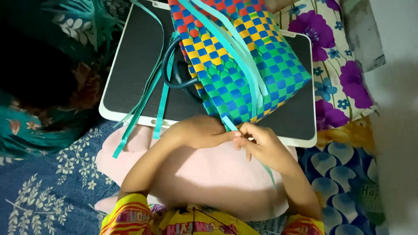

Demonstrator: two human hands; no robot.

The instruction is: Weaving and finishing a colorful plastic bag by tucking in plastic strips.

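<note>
A woven basket, plaited from flat plastic strips in a checker of blue, green, yellow and red, lies tipped on its side across a dark lap board with a white rim, its near corner pointing down toward the person. Several pale teal strips run loose along its upper face and come down to that corner, where both hands meet. The left hand is curled, knuckles up, its fingertips pressed against the strip at the basket's edge. The right hand is closed in a pinch on the same light strip, thumb and fingers touching those of the left hand, and the tail of the strip trails out below the right wrist. A dark teal handle loops out from the basket's left side, and more loose teal strips hang over the board's near edge. Under the forearms lies a pale pink cushion on the lap. To the right is a cloth with purple flowers, and to the left, blue bedding with a white leaf print.
</note>
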